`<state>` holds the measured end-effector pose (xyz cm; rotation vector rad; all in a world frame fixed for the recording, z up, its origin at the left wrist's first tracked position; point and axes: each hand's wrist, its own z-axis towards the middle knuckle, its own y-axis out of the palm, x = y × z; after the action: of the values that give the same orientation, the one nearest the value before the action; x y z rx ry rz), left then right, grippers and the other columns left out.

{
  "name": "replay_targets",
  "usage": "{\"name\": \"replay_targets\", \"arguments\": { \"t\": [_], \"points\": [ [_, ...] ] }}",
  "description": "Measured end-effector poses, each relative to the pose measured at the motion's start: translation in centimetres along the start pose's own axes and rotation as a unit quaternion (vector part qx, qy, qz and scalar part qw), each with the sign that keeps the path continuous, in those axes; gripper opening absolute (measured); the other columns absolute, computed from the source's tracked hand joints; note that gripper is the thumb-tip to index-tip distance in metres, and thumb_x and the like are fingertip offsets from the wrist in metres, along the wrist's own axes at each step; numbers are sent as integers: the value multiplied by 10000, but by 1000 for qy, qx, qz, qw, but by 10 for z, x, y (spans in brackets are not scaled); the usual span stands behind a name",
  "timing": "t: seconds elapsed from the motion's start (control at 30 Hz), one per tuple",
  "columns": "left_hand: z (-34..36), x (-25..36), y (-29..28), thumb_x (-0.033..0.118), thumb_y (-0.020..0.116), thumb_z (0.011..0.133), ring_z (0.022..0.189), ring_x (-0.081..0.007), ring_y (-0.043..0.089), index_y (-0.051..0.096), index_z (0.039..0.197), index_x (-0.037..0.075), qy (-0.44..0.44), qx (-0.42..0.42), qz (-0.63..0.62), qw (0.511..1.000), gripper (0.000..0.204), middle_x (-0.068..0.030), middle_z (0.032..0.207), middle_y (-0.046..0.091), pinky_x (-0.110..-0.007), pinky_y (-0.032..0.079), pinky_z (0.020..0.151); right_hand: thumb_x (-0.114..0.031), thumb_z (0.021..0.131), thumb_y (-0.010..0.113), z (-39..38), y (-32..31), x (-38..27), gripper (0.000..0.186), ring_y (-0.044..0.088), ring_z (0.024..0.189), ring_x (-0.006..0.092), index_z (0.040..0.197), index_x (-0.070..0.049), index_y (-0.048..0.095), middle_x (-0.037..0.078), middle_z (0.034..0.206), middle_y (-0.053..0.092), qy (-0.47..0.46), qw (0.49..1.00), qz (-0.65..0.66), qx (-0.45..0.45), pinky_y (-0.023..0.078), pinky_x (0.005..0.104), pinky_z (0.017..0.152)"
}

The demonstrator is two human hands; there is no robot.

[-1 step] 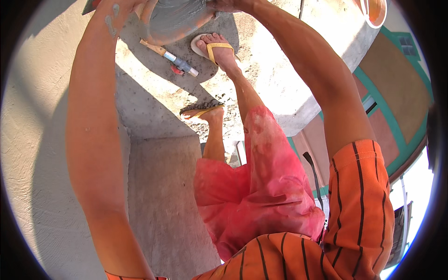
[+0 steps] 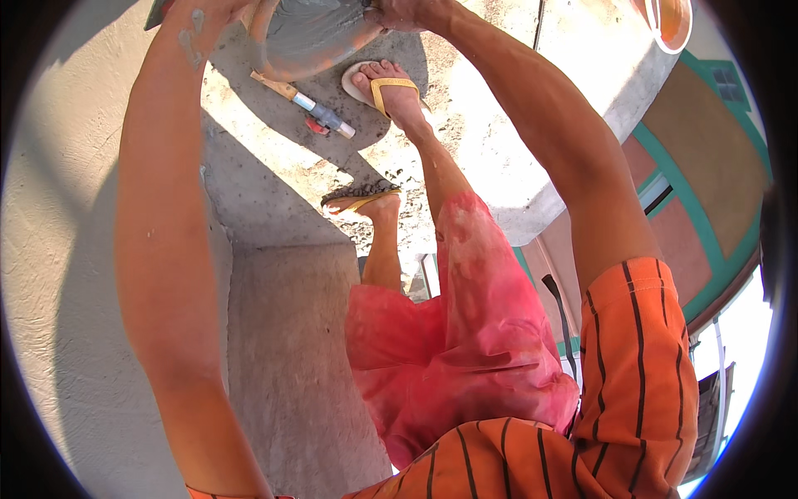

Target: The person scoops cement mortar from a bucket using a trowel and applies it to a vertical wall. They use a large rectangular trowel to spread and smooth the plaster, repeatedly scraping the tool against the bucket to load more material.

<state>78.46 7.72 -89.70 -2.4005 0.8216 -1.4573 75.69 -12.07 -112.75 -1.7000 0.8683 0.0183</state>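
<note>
Basin (image 2: 261, 43), between the hands, holding grey mortar (image 2: 309, 35). From my remote post I judge work under way: mortar remains unused, while the wall (image 2: 91, 274) left of the left hand (image 2: 236, 8) looks coated; how much is left I cannot tell. The right hand (image 2: 407, 13) appears closed on the basin's rim; the left runs out of view, its grip unclear to me. Counted: one basin, one pipe piece (image 2: 324, 115) and two sandals (image 2: 356, 86) below the hands, one bucket (image 2: 683, 27) well right of the right hand.

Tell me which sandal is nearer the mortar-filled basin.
The right sandal, close to the basin; the left sandal is farther off, lower in the picture.
</note>
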Motion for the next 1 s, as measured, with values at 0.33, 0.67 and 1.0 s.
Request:
{"name": "replay_targets", "arguments": {
  "t": [0.33, 0.67, 1.0],
  "points": [
    [-17, -15, -11, 73, 639, 809, 770, -117, 584, 615, 1078, -51, -9, -9, -196, 981, 297, -43, 888, 643, -243, 467, 718, -427, 831, 559, -8, -12, -99, 490, 629, 722, 319, 807, 56, 637, 216, 705, 624, 176, 916, 359, -12, 478, 406, 702],
    [-74, -98, 11, 139, 680, 806, 883, -144, 562, 618, 1040, -30, -29, 252, -471, 845, 295, -63, 946, 622, -290, 439, 819, -343, 857, 526, -68, -110, -99, 349, 464, 491, 124, 708, -31, 564, 43, 553, 491, 177, 846, 498, -65, 384, 295, 501],
    [-155, -163, 95, 118, 644, 846, 925, -151, 551, 538, 1178, -19, -144, 299, -623, 708, 375, -70, 1046, 580, -312, 471, 821, -297, 877, 531, -82, -171, -105, 254, 456, 478, 89, 776, -65, 528, -2, 587, 474, 231, 829, 492, -133, 396, 252, 440]
  ]
}}
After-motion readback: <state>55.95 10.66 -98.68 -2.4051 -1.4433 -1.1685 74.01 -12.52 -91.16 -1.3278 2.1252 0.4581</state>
